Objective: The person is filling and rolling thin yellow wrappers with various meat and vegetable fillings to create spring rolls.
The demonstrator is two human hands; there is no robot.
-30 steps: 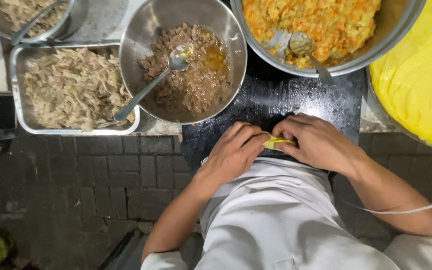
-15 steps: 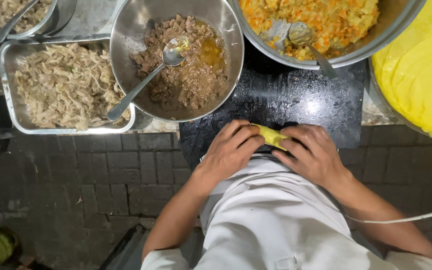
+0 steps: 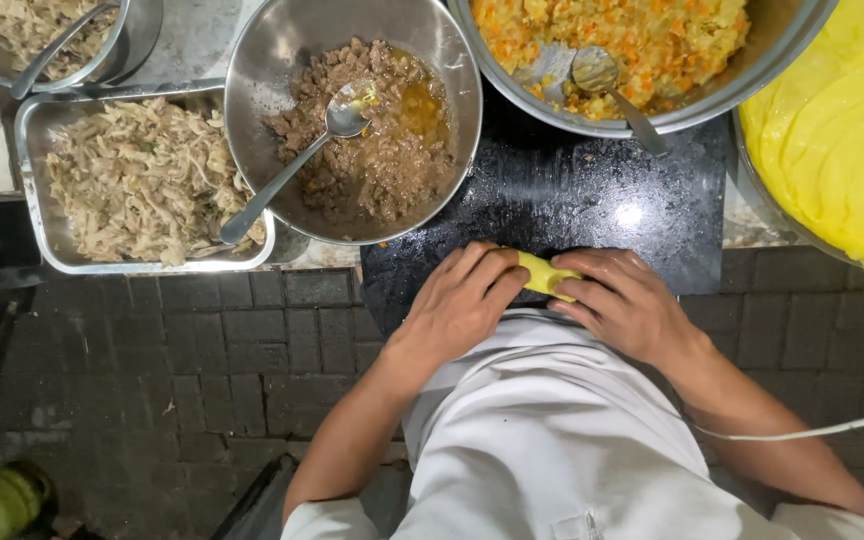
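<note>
While both hands stay cupped, yellow roll shows less.

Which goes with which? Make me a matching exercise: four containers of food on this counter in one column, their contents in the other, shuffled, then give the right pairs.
Things:
1. rectangular metal tray
2. middle round bowl
3. large steel bowl
4. tub at the right edge

Contents:
A. smooth yellow dough
B. brown minced filling with a spoon
C. pale shredded filling
D. orange and yellow mash with a spoon

Pairs: 1-C, 2-B, 3-D, 4-A

Both hands, left hand and right hand, press a yellow dough piece on the black slab.
</note>
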